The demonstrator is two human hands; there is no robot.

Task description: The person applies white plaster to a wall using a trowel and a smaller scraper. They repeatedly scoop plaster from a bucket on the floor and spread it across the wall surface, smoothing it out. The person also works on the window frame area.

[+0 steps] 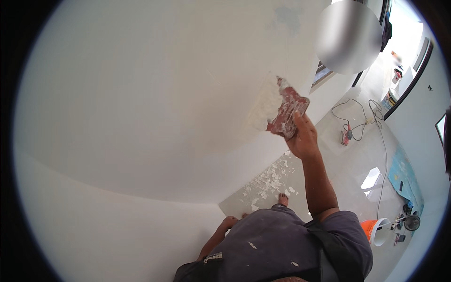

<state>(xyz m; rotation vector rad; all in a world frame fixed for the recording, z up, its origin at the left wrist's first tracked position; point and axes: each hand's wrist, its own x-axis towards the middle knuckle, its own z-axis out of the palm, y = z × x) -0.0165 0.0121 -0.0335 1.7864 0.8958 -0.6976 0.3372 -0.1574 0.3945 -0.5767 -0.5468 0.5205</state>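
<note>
While a white wall (155, 94) is filling the left and centre of the frame, a pale floor (338, 178) is extending through the right. Right of centre, a smeared dark-red spreader (289, 113) is sitting at the wall, bordering a cream patch (264, 105). The right grip (303, 138) is pinching the spreader's lower right edge. An orange-and-white bucket (368, 229) is standing lower right. The left grip (229, 222) is hanging lower centre, its finger state not showing clearly enough to tell. White flakes (270, 178) are littering the floor below centre.
</note>
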